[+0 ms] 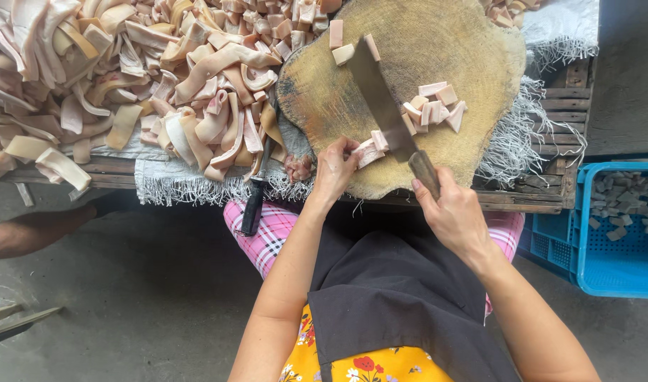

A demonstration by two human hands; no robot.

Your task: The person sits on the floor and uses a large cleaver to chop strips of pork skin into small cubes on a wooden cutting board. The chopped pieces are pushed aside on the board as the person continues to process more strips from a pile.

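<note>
My right hand (454, 212) grips the wooden handle of a cleaver (380, 102), whose broad blade lies slanted across a round wooden chopping block (437, 35). My left hand (334, 168) pinches a pale pink strip of meat (370, 150) at the block's near edge, right beside the blade. A small heap of cut pink cubes (433, 106) sits on the block to the right of the blade. Two or three loose cubes (341, 46) rest near the block's far edge.
A large pile of long pale skin strips (147, 78) covers the white woven sheet (189, 185) on the wooden pallet at left. A dark-handled knife (257, 194) lies by the block. A blue crate (621, 226) with cut pieces stands at right. Another person's arm (27, 230) reaches in at left.
</note>
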